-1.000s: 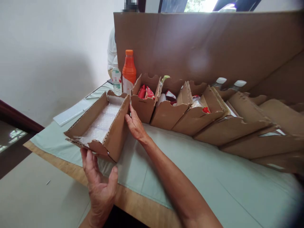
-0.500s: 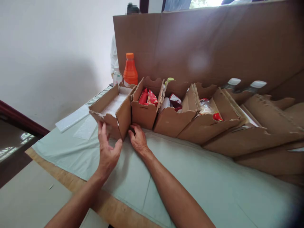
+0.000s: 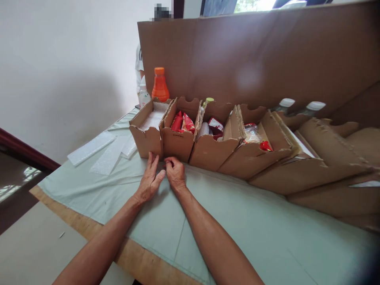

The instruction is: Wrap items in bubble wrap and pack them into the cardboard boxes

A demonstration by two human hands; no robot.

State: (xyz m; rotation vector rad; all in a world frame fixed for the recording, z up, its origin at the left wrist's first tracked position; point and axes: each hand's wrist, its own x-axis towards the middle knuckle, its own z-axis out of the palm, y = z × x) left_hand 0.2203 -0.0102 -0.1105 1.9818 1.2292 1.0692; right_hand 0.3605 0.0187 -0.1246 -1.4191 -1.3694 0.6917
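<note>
The leftmost cardboard box [image 3: 146,141], packed with white bubble wrap [image 3: 153,118], stands in line with a second cardboard box [image 3: 178,145] holding red packets [image 3: 183,122]. My left hand [image 3: 149,180] is open, its fingertips against the lower front of the leftmost box and its thumb apart. Close beside it, my right hand [image 3: 175,174] rests on the cloth at the foot of the second box. Its fingers are curled together, and whatever may be inside them is hidden.
More cardboard boxes [image 3: 213,153] run rightward, holding packets. An orange bottle [image 3: 160,87] and white-capped bottles [image 3: 286,103] stand behind the row. Bubble wrap sheets [image 3: 90,148] lie left on the green cloth [image 3: 237,221]. A tall cardboard panel [image 3: 237,55] backs everything; a person is partly visible behind it.
The leftmost box has moved back and right, from jutting forward to flush with the row. My left hand followed it rightward. My right hand's fingers have curled in.
</note>
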